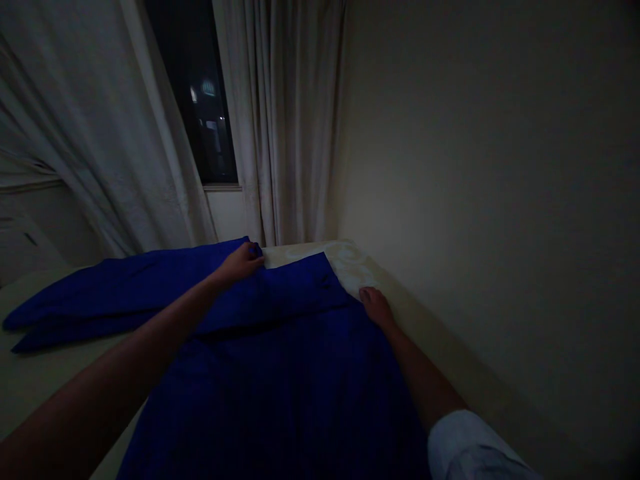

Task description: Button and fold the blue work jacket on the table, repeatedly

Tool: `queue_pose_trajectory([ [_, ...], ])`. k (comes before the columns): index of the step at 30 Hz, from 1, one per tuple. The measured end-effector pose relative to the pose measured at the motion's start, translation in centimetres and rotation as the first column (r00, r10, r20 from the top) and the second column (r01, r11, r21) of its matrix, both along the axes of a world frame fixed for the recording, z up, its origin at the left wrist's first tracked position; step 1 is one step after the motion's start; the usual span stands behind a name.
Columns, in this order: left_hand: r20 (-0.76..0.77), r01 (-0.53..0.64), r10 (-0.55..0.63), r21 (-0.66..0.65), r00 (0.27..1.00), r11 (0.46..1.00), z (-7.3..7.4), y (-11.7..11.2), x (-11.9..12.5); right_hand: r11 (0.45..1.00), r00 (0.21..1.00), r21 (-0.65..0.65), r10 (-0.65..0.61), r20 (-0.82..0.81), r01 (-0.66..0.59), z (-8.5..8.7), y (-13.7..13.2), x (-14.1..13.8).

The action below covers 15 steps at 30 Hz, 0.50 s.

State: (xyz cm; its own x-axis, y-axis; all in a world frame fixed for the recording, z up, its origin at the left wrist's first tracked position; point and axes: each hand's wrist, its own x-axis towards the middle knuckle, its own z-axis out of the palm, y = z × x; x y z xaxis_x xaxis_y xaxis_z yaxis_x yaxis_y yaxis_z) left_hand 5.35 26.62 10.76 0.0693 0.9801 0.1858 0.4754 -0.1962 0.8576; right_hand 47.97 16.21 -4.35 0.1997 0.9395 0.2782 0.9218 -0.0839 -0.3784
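The frame is dim, the blue cloth [295, 380] at bottom centre sinking into shadow. A faint glow marks the wall [465, 180] right of centre; small lights [209, 88] dot the dark window [193, 63], upper left.

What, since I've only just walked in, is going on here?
Someone is handling a blue garment spread over a pale bed. The left hand has its fingers curled on the cloth at the far edge. The right hand is at the garment's right edge; whether it grips any cloth is too dark to tell. A narrower part of the garment lies across the wider part, and more cloth stretches off to the left.
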Motion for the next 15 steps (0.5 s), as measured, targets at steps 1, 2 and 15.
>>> queue_pose_trajectory([
  [1, -0.229, -0.066, 0.069, 0.021, 0.971, 0.998, -1.7, -0.3, -1.4, 1.0, 1.0, -0.002, -0.005, -0.006, 0.005, 0.0, 0.1, 0.1],
  [2, -0.401, -0.134, 0.146, 0.058, 0.904, 0.989, -3.4, -0.6, -2.9, 1.0, 1.0, -0.006, -0.013, -0.011, 0.013, 0.0, 0.2, 0.1],
  [15, -0.332, -0.366, 0.294, -0.181, 0.897, 0.913, -9.4, -0.9, -12.4, 0.981, 0.957, -0.121, 0.176, 0.231, -0.151, 3.5, 2.8, -8.8],
])
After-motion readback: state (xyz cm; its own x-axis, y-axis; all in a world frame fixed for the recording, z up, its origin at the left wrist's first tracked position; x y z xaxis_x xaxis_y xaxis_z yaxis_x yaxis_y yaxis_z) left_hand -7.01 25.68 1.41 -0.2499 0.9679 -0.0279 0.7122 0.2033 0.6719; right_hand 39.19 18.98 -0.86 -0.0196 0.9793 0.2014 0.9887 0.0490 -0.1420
